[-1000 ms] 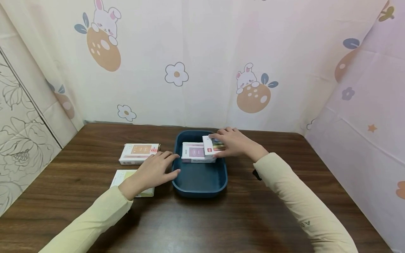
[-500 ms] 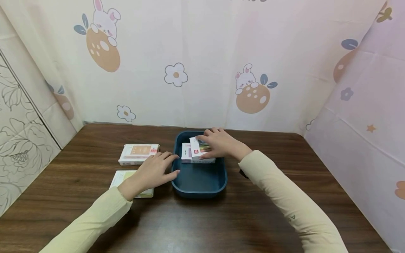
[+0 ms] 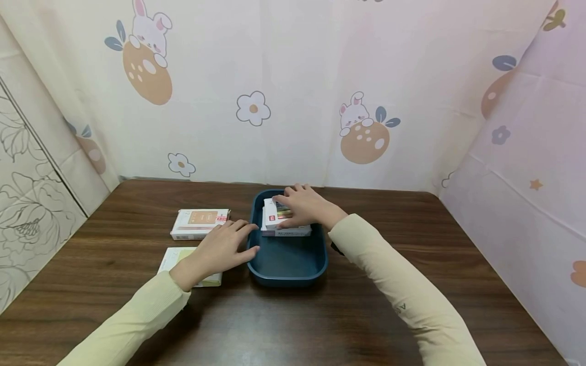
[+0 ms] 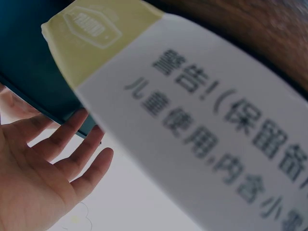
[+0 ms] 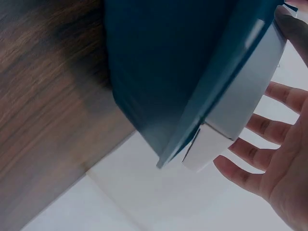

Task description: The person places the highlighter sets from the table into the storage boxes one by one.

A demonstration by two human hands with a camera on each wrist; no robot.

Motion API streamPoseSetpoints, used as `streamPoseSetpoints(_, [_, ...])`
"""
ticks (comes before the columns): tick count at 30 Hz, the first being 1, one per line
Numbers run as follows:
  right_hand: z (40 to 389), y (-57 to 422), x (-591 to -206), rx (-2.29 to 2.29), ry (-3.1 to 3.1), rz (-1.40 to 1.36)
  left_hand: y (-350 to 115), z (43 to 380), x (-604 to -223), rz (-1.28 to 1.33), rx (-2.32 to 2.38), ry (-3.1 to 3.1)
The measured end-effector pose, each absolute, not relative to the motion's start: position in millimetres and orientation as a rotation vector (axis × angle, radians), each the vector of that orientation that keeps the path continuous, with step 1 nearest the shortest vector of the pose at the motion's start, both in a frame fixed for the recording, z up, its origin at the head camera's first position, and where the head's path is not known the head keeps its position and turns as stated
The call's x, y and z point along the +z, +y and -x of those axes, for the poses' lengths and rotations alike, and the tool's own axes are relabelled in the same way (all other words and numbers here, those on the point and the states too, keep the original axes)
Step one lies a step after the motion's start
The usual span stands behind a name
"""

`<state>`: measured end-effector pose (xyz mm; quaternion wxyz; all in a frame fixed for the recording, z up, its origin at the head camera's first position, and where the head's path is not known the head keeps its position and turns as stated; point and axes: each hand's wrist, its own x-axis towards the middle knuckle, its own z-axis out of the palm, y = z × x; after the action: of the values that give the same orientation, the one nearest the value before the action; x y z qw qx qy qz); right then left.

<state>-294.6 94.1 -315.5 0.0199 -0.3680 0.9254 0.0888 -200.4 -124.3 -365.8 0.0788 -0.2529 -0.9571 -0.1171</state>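
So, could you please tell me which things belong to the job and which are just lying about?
In use, apparently: dark-blue rectangular tray; white cardboard box with colourful print, in the right hand; flat white box beneath it.
Seemingly lying about: white box with tan panel; white-and-yellow box.

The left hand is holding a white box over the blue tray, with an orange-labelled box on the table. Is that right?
Wrong hand: the head view shows the right hand holding the white box over the blue tray. The orange-labelled box is on the table.
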Motion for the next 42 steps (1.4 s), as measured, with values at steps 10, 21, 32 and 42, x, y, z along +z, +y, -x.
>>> streamPoseSetpoints(10, [299.8,88.6,-332.6,0.248,2.854,1.087,-125.4,199.6,-366.7,0.758,-0.355,-2.862])
streamPoseSetpoints(21, [303.3,88.9,-344.1,0.227,2.84,1.042,-125.7,199.7,-367.5,0.753,-0.362,-2.876])
streamPoseSetpoints(32, [305.0,88.6,-346.3,0.225,2.854,1.064,-125.6,200.7,-369.0,0.762,-0.371,-2.851])
streamPoseSetpoints(42, [305.5,91.4,-346.0,0.179,2.857,1.029,-125.7,200.9,-368.9,0.769,-0.373,-2.846])
